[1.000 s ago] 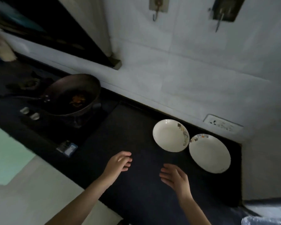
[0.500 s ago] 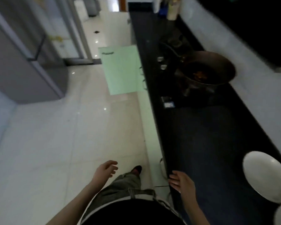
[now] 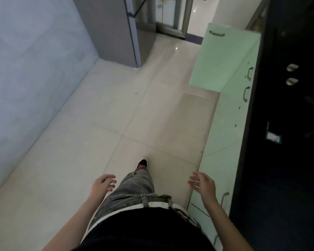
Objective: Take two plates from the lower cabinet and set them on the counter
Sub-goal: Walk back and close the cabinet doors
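No plate shows in this view. The dark counter (image 3: pixel 283 178) runs down the right side. Below it stand pale green lower cabinets (image 3: pixel 225 134), and one cabinet door (image 3: pixel 223 57) hangs open further along. My left hand (image 3: pixel 102 184) hovers over the floor beside my leg, fingers apart and empty. My right hand (image 3: pixel 204 185) is in front of the cabinet fronts near the counter's edge, also open and holding nothing.
Pale tiled floor (image 3: pixel 134 124) stretches ahead. A grey refrigerator (image 3: pixel 116 28) stands at the far left, a light wall (image 3: pixel 29 69) on the left. Two stove knobs (image 3: pixel 291 74) and a small card (image 3: pixel 273 136) sit on the counter. My leg and shoe (image 3: pixel 142 163) are below.
My view has swung left, away from the counter and the two white plates, down to the floor and cabinets. Both hands came off the counter and stay empty.
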Tool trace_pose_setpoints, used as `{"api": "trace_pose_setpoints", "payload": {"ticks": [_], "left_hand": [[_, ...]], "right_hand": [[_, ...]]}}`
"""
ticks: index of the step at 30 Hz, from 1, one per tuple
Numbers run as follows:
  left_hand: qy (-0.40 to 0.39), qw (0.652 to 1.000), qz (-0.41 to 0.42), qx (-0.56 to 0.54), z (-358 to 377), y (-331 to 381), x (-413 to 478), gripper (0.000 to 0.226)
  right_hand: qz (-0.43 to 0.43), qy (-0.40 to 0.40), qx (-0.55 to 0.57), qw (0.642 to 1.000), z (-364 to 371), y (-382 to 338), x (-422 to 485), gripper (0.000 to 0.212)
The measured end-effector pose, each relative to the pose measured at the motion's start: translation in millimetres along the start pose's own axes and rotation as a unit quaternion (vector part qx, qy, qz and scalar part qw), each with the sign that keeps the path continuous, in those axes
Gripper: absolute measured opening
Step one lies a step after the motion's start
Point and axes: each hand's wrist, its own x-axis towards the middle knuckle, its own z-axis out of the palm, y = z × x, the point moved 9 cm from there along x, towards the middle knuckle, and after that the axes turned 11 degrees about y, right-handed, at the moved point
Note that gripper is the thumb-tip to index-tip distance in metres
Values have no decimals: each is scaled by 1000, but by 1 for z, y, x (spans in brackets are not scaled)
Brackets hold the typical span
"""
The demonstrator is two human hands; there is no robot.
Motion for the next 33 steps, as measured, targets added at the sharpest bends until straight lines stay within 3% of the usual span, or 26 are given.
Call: {"api": "trace_pose_setpoints", "payload": {"ticks": [6,13,23,28,33], "left_hand": [[6,1000,-13,20,-37,32,82,19],[11,1000,12,20,-46,163,196,21],[-87,992,73,46,109,374,281,21],[-68,995,68,38,164,474,310,21],[-30,997,67,26,176,557,347,20]], "right_hand": [[2,-15,-21,1000,106,-53,30,22],[20,36,-10,999,160,-122,78,22],[23,87,-9,996,169,-232,193,25],[15,77,-8,997,208,-339,277,25],[-37,13,-25,999,279,-478,339,27]]}}
